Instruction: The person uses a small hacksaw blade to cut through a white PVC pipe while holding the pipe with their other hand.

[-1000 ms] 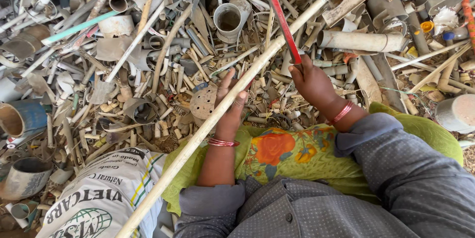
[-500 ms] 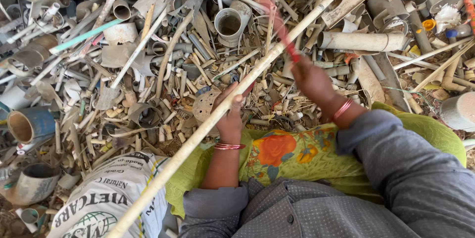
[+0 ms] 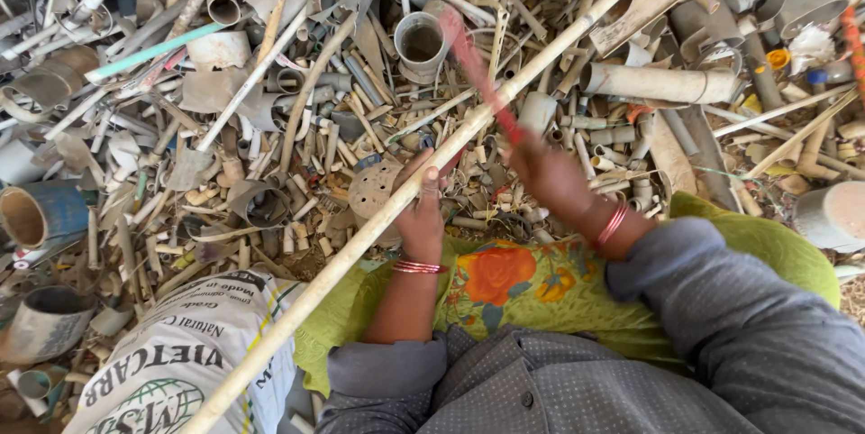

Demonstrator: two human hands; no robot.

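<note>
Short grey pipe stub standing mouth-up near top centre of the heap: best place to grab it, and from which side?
Take the grey pipe stub by its rim, coming from above. Its open mouth faces up and the rim is bare, while scrap crowds the lower wall. A pinch across the rim wall, one finger inside, looks safest.

A deep heap of cut plastic pipe scrap [image 3: 270, 127] covers the ground across the upper frame, with a blue pipe section [image 3: 40, 213] at the left edge and a printed white sack [image 3: 180, 353] lying at lower left.
</note>
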